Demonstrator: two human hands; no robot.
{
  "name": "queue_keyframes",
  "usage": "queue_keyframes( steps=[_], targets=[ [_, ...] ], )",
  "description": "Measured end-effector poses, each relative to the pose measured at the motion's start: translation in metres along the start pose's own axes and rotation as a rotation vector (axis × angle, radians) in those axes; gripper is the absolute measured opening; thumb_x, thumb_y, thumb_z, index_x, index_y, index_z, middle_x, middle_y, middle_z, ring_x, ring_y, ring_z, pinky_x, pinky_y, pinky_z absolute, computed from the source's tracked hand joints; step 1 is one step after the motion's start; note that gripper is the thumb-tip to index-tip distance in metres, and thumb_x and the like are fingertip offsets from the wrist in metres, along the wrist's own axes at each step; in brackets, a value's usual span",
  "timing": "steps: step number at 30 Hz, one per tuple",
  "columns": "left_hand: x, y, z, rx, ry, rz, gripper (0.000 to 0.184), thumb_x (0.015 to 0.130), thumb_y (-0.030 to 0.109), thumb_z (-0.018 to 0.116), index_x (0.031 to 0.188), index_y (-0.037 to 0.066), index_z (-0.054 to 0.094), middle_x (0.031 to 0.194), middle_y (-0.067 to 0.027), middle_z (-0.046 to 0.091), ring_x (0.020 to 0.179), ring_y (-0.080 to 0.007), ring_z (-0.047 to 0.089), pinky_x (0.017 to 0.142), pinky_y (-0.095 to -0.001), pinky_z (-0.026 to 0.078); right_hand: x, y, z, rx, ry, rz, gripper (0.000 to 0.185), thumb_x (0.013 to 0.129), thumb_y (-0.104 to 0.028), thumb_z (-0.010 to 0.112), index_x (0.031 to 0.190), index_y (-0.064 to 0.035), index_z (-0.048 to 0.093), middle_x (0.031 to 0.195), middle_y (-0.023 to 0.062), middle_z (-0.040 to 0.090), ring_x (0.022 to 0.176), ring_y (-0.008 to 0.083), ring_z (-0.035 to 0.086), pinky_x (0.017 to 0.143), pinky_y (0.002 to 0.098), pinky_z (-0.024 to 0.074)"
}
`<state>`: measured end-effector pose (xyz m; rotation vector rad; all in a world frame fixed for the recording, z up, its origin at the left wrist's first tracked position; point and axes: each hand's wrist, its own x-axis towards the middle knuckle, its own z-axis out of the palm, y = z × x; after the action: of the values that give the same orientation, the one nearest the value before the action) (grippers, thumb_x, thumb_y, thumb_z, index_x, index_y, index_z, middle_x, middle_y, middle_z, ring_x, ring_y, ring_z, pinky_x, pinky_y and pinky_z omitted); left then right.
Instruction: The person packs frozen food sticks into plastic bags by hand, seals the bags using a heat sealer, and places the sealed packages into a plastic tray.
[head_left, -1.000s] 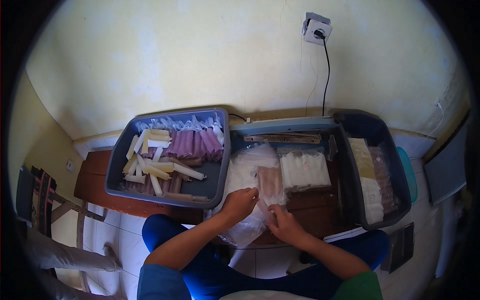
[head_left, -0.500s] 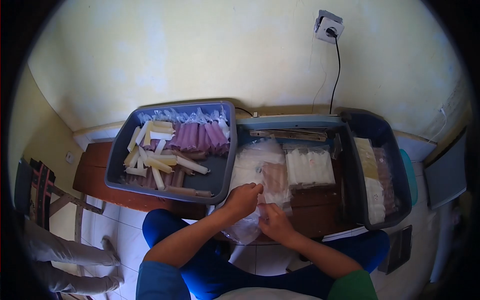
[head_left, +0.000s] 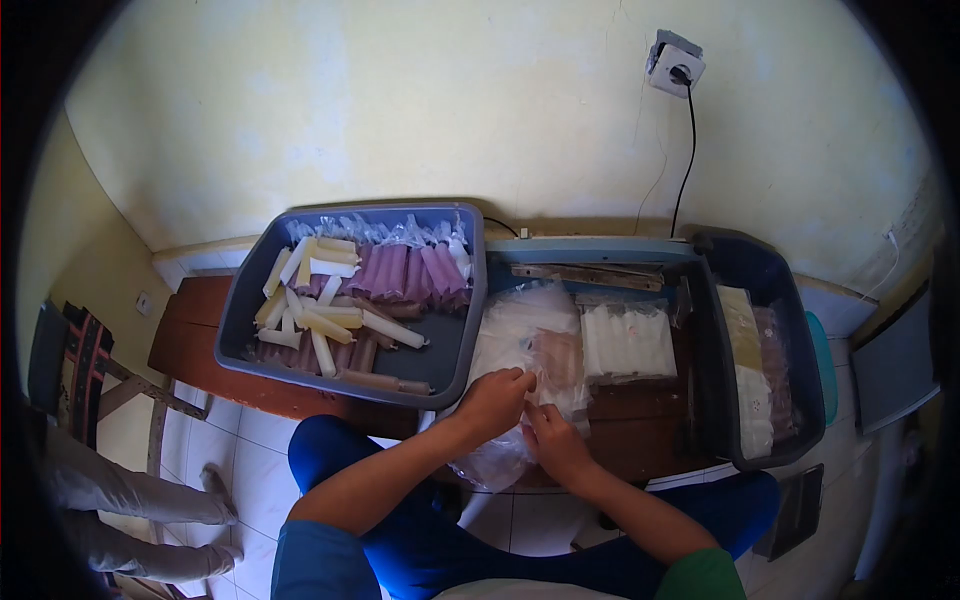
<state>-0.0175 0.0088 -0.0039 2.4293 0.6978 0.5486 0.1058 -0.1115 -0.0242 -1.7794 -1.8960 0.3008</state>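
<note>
My left hand (head_left: 500, 397) and my right hand (head_left: 556, 440) are close together over a pile of clear plastic bags (head_left: 497, 340). Both have their fingers pinched on the near end of a clear bag, whose edge is hard to make out between them. Just beyond my fingers lies a bag of brownish tubes (head_left: 558, 358). To its right sits a clear pack of white tubes (head_left: 628, 342). On the left, a grey tub (head_left: 226, 335) holds loose white and yellowish tubes, with purple and brownish ones around them.
A dark tub (head_left: 811, 400) at the right holds packs of yellowish, white and brownish tubes. A wooden bench (head_left: 640, 430) lies under everything. Behind are a wooden strip (head_left: 588, 275) and a wall socket (head_left: 676, 66) with a black cable. Another person's legs (head_left: 140, 490) show at lower left.
The view has shifted, so the tubs and bags appear farther right. My hands have drawn closer together at the bag, still pinched.
</note>
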Motion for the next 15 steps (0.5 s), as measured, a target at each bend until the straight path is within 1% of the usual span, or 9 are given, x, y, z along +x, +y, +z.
queue_keyframes(
  steps=[4,6,10,13,15],
  targets=[
    [-0.003,-0.001,0.000,-0.032,0.017,0.039,0.015,0.075,0.003,0.060,0.090,0.006,0.058,0.085,-0.0143,0.062,0.080,-0.0359,0.062,0.071,-0.0441,0.050,0.007,0.018,0.019,-0.096,0.003,-0.044,0.031,0.088,-0.010,0.055,0.117,-0.0001,0.051,0.087,0.0168,0.058,0.064,0.0361,0.064,0.057,0.0436,0.0548],
    [-0.003,0.001,0.004,-0.057,0.003,0.046,0.015,0.074,0.004,0.060,0.089,0.006,0.058,0.084,-0.0145,0.062,0.080,-0.0359,0.062,0.071,-0.0442,0.050,0.006,0.027,0.026,-0.169,0.026,-0.100,0.027,0.089,-0.010,0.051,0.114,0.0008,0.052,0.081,0.0158,0.059,0.061,0.0340,0.064,0.054,0.0424,0.0542],
    [-0.001,0.001,0.000,-0.021,-0.039,0.074,0.014,0.075,0.004,0.058,0.088,0.006,0.058,0.083,-0.0152,0.062,0.079,-0.0360,0.062,0.071,-0.0452,0.050,0.013,0.042,0.042,-0.214,0.030,-0.118,0.025,0.090,-0.012,0.050,0.112,0.0005,0.053,0.077,0.0151,0.059,0.060,0.0327,0.064,0.052,0.0409,0.0537],
    [-0.001,0.004,-0.002,-0.004,-0.095,0.077,0.015,0.074,0.004,0.059,0.089,0.006,0.057,0.083,-0.0158,0.062,0.080,-0.0366,0.061,0.071,-0.0461,0.049,0.013,0.038,0.040,-0.256,-0.030,-0.067,0.027,0.090,-0.014,0.050,0.112,0.0010,0.054,0.075,0.0141,0.060,0.060,0.0321,0.064,0.052,0.0404,0.0536],
    [0.002,0.000,-0.005,0.006,-0.117,0.086,0.017,0.074,0.004,0.060,0.090,0.006,0.057,0.084,-0.0163,0.062,0.080,-0.0371,0.061,0.071,-0.0466,0.049,0.012,0.029,0.031,-0.212,0.016,-0.074,0.029,0.090,-0.015,0.051,0.113,0.0015,0.055,0.074,0.0139,0.061,0.060,0.0321,0.064,0.052,0.0407,0.0537]
  ],
)
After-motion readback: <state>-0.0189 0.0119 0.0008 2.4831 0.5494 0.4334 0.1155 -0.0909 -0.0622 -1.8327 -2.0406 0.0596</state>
